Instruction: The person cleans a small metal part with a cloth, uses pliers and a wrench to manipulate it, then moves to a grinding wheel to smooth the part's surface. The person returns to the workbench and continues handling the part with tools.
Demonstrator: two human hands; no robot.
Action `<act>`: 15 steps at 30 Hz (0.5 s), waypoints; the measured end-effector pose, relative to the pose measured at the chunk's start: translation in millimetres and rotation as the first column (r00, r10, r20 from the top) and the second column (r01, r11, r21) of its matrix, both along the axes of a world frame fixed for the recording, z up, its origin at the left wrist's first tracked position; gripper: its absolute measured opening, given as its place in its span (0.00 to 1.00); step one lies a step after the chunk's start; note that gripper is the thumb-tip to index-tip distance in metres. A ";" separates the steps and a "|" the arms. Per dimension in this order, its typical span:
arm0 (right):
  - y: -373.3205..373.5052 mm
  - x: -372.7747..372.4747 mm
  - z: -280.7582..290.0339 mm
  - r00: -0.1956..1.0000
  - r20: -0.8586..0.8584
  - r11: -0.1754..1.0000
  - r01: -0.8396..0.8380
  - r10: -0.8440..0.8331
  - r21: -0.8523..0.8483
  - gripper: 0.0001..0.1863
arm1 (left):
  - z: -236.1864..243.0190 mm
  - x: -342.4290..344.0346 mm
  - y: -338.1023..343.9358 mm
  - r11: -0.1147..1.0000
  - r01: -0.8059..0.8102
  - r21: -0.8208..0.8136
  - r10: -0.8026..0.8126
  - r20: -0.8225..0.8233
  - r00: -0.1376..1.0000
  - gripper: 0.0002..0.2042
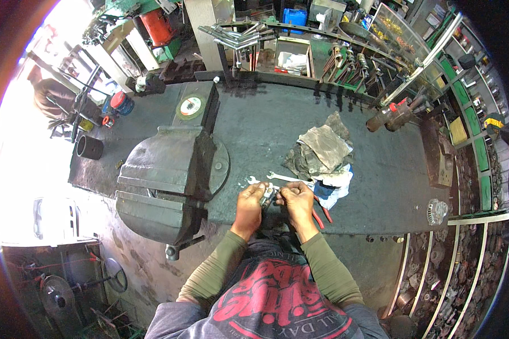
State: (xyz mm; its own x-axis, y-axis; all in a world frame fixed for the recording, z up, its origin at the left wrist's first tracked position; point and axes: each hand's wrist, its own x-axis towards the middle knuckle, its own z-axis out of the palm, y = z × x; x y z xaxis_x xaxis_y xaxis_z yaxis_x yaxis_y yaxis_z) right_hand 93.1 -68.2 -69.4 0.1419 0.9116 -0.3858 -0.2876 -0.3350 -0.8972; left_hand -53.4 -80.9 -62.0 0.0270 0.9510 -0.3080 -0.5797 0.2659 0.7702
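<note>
My left hand [249,208] is closed around a small, light metal part [268,193] near the bench's front edge. Close by on its right, my right hand [298,204] is pinched at that part; what lies between its fingertips is too small to name. Just beyond my hands lies a wrench [285,177], its open jaw pointing left. A second wrench jaw [253,180] shows above my left hand, the rest of it hidden. Red-handled pliers [323,214] lie beside my right hand, their head partly covered.
A large bench vise [164,175] stands to the left, with a grinding disc [190,107] behind it. Crumpled rags [322,148] lie beyond my right hand. A dark cylinder [90,147] sits far left, a finned metal part [437,212] far right.
</note>
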 end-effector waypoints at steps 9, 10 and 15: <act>-1.3 -12.0 -7.9 0.992 -0.129 1.000 -0.008 0.005 -0.023 0.08 | 3.4 -16.2 -2.0 0.982 -0.006 0.187 0.147 -0.752 0.643 0.09; -2.2 -12.1 -5.2 0.993 -0.114 1.000 -0.006 0.003 -0.020 0.08 | 9.4 -20.1 -2.3 0.992 -0.004 0.123 0.088 -0.692 0.717 0.09; -2.8 -9.1 23.0 0.999 -0.029 0.995 -0.029 0.032 0.095 0.07 | 4.4 -24.2 -5.6 0.993 -0.119 0.008 0.116 -0.288 0.950 0.13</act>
State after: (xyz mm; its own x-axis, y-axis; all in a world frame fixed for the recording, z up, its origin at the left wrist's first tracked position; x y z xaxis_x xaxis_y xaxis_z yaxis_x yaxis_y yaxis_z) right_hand 84.0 -71.0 -46.4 0.1029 0.9478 -0.3017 -0.3057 -0.2585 -0.9164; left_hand -77.6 -86.5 -57.6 -0.1761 0.9391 -0.2952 -0.3614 0.2173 0.9067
